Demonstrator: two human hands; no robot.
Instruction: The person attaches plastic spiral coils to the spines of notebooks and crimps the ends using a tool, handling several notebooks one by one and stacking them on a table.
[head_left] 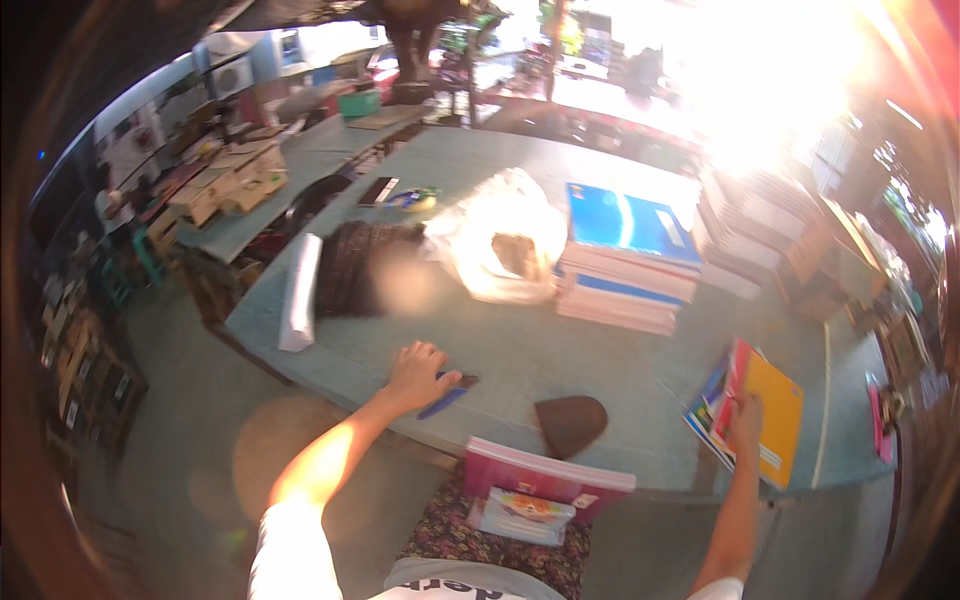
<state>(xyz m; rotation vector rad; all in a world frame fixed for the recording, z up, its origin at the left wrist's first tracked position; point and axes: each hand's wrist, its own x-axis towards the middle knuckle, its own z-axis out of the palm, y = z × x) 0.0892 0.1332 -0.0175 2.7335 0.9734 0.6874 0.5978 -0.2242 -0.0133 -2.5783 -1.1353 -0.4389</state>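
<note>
Yellow-covered booklet [783,410] right of brown rounded pad [571,425], long axis running near-to-far; right hand [745,420] nearer, at its left edge, pinch or rest not discernible. Left of pad: left hand [417,377], fingers slightly spread, at blue tool [442,402].

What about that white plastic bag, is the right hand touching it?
No, the right hand is on the yellow book, apart from the white plastic bag.

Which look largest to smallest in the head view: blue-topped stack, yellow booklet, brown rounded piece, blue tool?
By visible area:
1. Blue-topped stack
2. Yellow booklet
3. Brown rounded piece
4. Blue tool
</note>
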